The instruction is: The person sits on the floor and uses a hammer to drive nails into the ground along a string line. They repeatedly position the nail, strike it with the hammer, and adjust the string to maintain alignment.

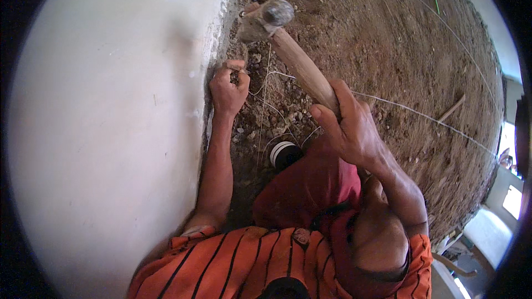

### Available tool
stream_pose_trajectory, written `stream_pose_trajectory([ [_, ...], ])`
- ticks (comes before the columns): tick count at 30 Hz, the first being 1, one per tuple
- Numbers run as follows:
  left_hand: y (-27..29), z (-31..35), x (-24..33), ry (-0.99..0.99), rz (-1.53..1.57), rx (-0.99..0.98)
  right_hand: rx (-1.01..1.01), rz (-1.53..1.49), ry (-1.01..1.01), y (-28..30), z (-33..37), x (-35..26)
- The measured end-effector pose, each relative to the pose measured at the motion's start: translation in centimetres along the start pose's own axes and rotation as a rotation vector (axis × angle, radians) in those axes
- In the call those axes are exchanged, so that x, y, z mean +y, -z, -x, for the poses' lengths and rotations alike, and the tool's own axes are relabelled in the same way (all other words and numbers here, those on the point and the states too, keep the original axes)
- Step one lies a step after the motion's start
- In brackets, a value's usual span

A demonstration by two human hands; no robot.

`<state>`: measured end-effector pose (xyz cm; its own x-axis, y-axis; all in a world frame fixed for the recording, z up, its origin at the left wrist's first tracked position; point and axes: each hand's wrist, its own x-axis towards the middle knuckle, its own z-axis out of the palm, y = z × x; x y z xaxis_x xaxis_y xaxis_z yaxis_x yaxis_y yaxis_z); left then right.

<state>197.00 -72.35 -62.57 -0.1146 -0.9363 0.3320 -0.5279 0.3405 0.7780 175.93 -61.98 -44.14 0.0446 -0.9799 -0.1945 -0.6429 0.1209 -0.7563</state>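
Note:
My right hand (pixel 354 127) is closed round the wooden handle of a hammer (pixel 305 66). The hammer is raised, and its worn metal head points up and to the left, above the soil close to the wall. Low beside the wall's foot, my left hand (pixel 228 94) is closed, thumb and fingers drawn together. A small reddish-brown piece (pixel 235 65) shows at its fingertips; I cannot tell what it is. A thin white string (pixel 280 73) runs over the ground between my two hands, partly looped.
A pale plastered wall (pixel 111 105) rises along the left. Rough brown soil (pixel 399 61) with stones spreads to the right, crossed by taut strings. A stick (pixel 451 108) lies on it. My bent knee in dark red cloth (pixel 299 188) and a black shoe with white bands (pixel 285 154) are near.

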Motion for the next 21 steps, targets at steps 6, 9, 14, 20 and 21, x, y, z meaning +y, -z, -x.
stream_pose_trajectory([
  [6,0.6,-0.4,1.4,-0.006,0.013,-0.149,-0.041,-0.021,-0.006,-1.1,0.2,0.3],
  [9,0.8,-0.5,2.1,-0.008,-0.073,-0.216,-0.068,-0.029,-0.050,-1.2,0.7,0.4],
  [14,-0.4,-0.6,1.9,0.007,0.153,-0.217,-0.086,0.125,-0.128,4.4,4.4,-0.8],
  [20,-2.5,-1.3,5.1,-0.069,0.104,-0.256,0.090,-0.112,-0.089,7.0,7.5,-2.3],
  [21,-3.0,0.6,3.1,-0.025,0.217,-0.248,0.141,-0.165,-0.047,6.2,8.2,-1.2],
])
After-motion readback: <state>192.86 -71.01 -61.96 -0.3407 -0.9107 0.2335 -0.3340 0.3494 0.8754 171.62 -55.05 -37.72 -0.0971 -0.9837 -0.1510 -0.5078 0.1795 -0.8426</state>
